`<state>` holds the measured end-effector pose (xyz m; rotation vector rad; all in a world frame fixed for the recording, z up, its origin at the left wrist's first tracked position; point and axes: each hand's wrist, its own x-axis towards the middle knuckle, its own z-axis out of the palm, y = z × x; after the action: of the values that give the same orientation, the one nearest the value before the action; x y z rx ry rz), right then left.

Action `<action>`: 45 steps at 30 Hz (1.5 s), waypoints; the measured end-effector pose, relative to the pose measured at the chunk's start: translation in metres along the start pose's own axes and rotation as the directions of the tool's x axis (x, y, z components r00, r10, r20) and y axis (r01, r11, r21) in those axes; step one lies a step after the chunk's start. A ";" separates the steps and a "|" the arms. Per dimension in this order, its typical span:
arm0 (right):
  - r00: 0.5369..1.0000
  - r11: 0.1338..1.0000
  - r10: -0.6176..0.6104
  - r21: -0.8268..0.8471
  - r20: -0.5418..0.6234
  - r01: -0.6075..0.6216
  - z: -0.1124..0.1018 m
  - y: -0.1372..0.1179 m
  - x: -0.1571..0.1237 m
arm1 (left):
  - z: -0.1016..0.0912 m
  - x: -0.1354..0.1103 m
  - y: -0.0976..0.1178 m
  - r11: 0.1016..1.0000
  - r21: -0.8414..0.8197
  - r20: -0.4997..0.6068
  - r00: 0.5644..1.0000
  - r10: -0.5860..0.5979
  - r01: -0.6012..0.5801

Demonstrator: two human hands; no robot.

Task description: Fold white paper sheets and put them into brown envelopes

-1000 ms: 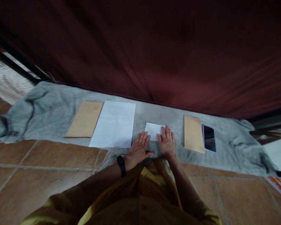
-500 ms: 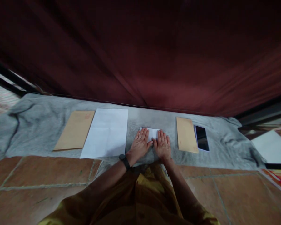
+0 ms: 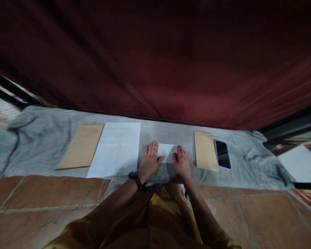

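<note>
A small folded sheet of white paper point(image 3: 167, 153) lies on the grey cloth in front of me. My left hand point(image 3: 149, 159) rests flat at its left end, fingers stretched out and thumb toward the paper. At the right end, my right hand point(image 3: 182, 163) has its fingers bent and held together, with the thumb on the paper's edge; it seems to grip that edge. Left of my hands lies a large white sheet point(image 3: 115, 148) with faint creases. A smaller brown envelope point(image 3: 206, 151) is to the right of my right hand.
A grey cloth point(image 3: 166, 129) covers the long low surface. The larger brown envelope point(image 3: 81, 147) sits at the left, and a phone point(image 3: 223, 154) beside the small envelope. A dark red curtain point(image 3: 155, 69) hangs behind. Tiled floor point(image 3: 54, 197) shows in front.
My hands have moved apart, uncovering more of the folded paper. My right hand has gone from lying flat to bent fingers at the right edge. The left stays flat, shifted slightly left.
</note>
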<state>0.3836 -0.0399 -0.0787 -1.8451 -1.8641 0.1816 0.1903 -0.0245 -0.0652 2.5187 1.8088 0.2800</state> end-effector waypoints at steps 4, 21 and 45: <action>0.990 0.987 0.141 0.075 0.031 -0.143 -0.010 0.000 0.019 | -0.002 0.002 0.004 1.000 0.013 0.016 1.000 -0.007 0.007; 0.941 0.820 0.292 0.461 0.171 -0.338 0.000 0.019 0.029 | 0.002 0.001 0.003 0.999 -0.047 0.012 1.000 -0.006 0.007; 0.845 0.300 0.435 0.834 0.312 -0.463 -0.018 -0.001 0.028 | -0.029 0.001 -0.017 0.393 -0.836 0.294 0.917 -0.269 0.383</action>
<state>0.3924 -0.0174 -0.0553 -1.4441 -0.7932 1.1726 0.1699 -0.0201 -0.0388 1.3611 1.4530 0.7976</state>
